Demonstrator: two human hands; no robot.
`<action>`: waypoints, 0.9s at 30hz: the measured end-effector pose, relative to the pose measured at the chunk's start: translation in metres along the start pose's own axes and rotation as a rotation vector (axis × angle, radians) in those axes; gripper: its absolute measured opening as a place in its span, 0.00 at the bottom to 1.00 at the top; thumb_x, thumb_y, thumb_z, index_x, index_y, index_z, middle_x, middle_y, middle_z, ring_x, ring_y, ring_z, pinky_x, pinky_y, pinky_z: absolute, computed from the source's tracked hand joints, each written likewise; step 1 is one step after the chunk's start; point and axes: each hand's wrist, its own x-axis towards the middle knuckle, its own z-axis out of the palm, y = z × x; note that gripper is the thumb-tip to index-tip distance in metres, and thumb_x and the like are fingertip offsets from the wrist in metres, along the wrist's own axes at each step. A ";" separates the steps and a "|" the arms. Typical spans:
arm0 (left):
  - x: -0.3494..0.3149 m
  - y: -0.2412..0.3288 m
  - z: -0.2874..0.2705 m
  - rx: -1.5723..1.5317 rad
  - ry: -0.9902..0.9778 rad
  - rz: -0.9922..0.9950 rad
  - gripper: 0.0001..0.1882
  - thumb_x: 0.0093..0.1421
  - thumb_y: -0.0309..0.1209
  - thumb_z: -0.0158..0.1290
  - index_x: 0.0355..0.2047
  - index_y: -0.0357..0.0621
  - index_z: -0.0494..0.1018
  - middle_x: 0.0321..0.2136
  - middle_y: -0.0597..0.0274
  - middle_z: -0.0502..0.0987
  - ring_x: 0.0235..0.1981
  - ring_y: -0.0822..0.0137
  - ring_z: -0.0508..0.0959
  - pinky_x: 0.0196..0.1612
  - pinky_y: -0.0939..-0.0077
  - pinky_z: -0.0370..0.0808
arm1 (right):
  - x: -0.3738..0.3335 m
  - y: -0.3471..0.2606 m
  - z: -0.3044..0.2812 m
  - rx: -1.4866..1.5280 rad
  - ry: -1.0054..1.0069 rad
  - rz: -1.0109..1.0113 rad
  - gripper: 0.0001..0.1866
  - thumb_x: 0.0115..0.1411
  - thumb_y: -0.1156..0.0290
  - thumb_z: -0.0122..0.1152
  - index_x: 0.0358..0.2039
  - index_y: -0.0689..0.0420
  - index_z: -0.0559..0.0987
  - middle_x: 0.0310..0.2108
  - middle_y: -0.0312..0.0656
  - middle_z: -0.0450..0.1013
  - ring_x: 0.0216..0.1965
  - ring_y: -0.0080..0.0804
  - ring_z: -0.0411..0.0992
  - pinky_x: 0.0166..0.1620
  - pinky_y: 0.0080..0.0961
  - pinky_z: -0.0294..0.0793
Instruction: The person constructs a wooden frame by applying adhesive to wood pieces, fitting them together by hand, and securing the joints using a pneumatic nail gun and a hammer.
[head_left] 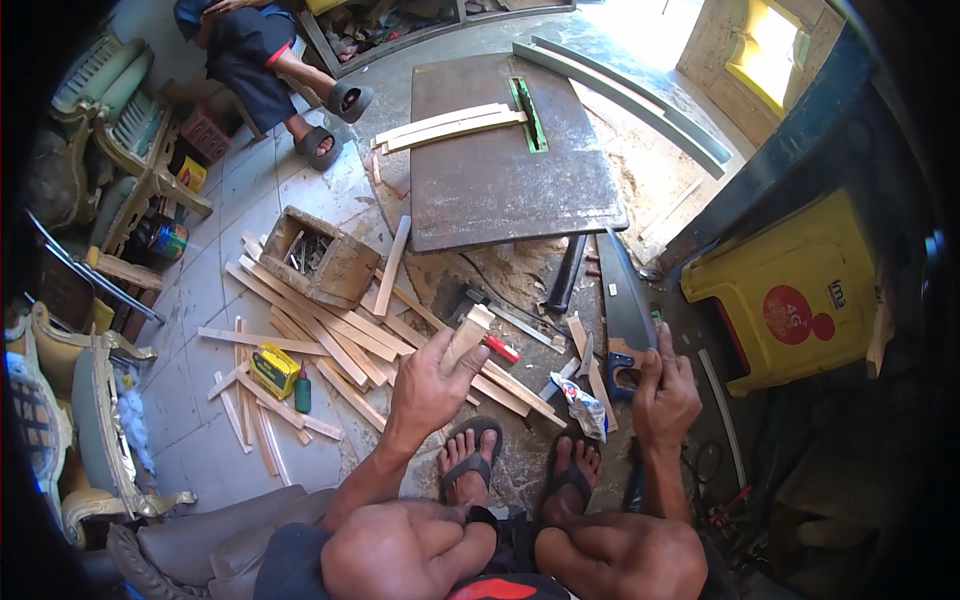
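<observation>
My left hand (425,390) is closed around a short pale wooden piece (466,338), its end sticking up past the thumb. On the right, my right hand (668,400) is closed in a pinch with its index finger pointing up. What it pinches, if anything, I cannot make out. Just left of those fingers shows a hand saw (628,300) with a blue and orange handle, its blade reaching up to the table edge. A red-handled tool (500,348) lies on the floor between my hands. Near my feet is a crumpled white and blue packet (582,408).
Wooden strips (320,325) lie piled around a wooden box (320,256) of metal bits, with a yellow container (274,370) and green bottle (302,390). Ahead stands a saw table (480,200). A yellow stool (785,290) is at right; a seated person (250,65) is far left.
</observation>
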 end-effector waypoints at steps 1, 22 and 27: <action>-0.003 -0.002 -0.002 0.017 0.016 -0.012 0.31 0.66 0.55 0.60 0.44 0.32 0.78 0.32 0.35 0.83 0.40 0.36 0.85 0.39 0.53 0.79 | -0.005 0.012 0.007 -0.042 -0.010 0.050 0.25 0.73 0.57 0.57 0.68 0.48 0.75 0.33 0.46 0.75 0.30 0.48 0.78 0.33 0.46 0.77; 0.006 -0.037 -0.007 -0.480 0.355 -0.067 0.14 0.73 0.38 0.59 0.45 0.39 0.75 0.28 0.67 0.77 0.21 0.80 0.75 0.24 0.83 0.72 | -0.071 0.015 0.148 0.589 -0.596 -0.104 0.13 0.63 0.73 0.63 0.48 0.59 0.82 0.42 0.55 0.77 0.46 0.56 0.77 0.49 0.46 0.77; 0.002 -0.035 -0.011 -0.536 0.373 -0.059 0.13 0.73 0.38 0.58 0.44 0.40 0.75 0.26 0.69 0.75 0.21 0.82 0.72 0.24 0.84 0.71 | -0.097 -0.024 0.174 0.118 -0.803 -0.307 0.20 0.64 0.66 0.62 0.53 0.60 0.76 0.44 0.57 0.76 0.48 0.54 0.78 0.48 0.49 0.80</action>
